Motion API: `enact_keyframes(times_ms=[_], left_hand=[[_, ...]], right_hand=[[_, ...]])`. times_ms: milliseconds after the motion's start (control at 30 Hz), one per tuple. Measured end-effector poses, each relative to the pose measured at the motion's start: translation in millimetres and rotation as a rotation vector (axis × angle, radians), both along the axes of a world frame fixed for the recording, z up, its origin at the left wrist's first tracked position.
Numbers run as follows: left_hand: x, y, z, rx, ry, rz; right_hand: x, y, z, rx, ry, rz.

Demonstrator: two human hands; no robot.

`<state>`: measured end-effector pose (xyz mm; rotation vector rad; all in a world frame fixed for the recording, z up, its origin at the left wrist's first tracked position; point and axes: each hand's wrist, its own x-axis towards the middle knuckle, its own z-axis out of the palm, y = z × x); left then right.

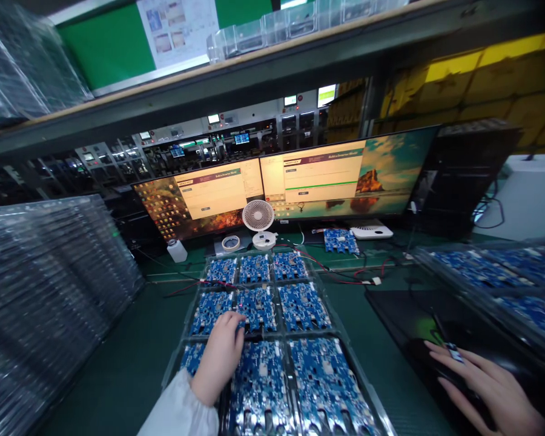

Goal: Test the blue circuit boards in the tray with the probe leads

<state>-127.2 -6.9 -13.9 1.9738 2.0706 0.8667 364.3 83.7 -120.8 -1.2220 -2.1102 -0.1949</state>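
Observation:
My left hand [220,351] reaches over a clear plastic tray [376,412] of blue circuit boards. Its fingers are bent and closed together at the near left edge of the middle circuit board [257,309], where a small red light glows. Whatever is between the fingertips is hidden. On the right, my right hand [490,387] lies closed over a dark computer mouse [454,369], mostly covered by the palm. A thin dark stick [440,327] with a patterned end shows by its fingers, and green light shines beyond them.
Two monitors [195,200] stand behind a small white fan [258,216]. Stacked clear trays [49,303] rise at left; another tray of boards [490,266] lies at right. Red and black wires [318,263] cross the green bench. A shelf [172,85] spans overhead.

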Motion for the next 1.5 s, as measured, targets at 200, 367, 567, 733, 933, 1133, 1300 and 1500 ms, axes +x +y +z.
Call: enact_keyframes(times_ms=[200, 367, 567, 733, 933, 1133, 1300, 1500], left_hand=[[0, 29, -2.7, -0.078, -0.044, 0.022], [8, 53, -12.5, -0.143, -0.102, 0.047], [10, 75, -23.9, -0.200, -0.106, 0.073], [11, 78, -18.5, -0.225, 0.011, 0.076], [7, 81, -18.5, -0.245, 0.067, 0.109], [3, 85, -19.0, -0.247, 0.034, 0.065], [3, 85, -19.9, -0.238, 0.031, 0.040], [2, 83, -25.6, -0.229, 0.025, -0.013]], right_hand=[[3, -1, -0.9, 0.049, -0.080, 0.077], [4, -1, -2.2, 0.014, -0.075, 0.089], [2, -2, 3.5, 0.096, -0.172, 0.109], [-1, -4, 8.8, 0.135, -0.189, 0.125], [-3, -4, 12.9, 0.144, -0.186, 0.127], [-8, -6, 19.5, 0.142, -0.154, 0.137], [-10, -8, 24.3, 0.137, -0.142, 0.143], [-13, -8, 31.3, 0.148, -0.161, 0.148]])
